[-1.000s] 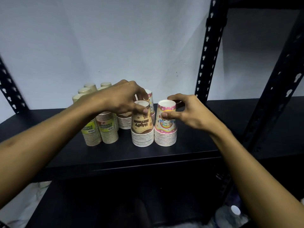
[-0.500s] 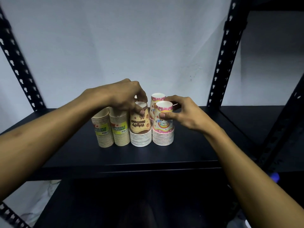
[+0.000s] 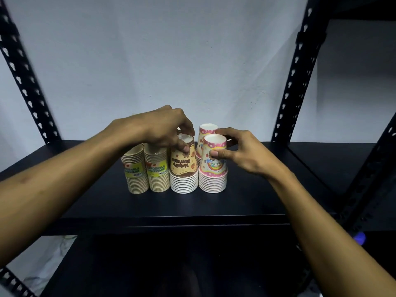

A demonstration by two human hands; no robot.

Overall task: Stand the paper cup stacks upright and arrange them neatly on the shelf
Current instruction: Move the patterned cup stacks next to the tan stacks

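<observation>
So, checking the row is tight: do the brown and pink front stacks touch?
Apart: the head view shows a dark gap between the brown stack and pink stack.

Pale grey-white wall behind rack, unevenly lit, dimmer toward right. Black perforated metal uprights: rear left, rear right, both motion-blurred. Dark lower board in shadow. Pale floor patch at lower left
</observation>
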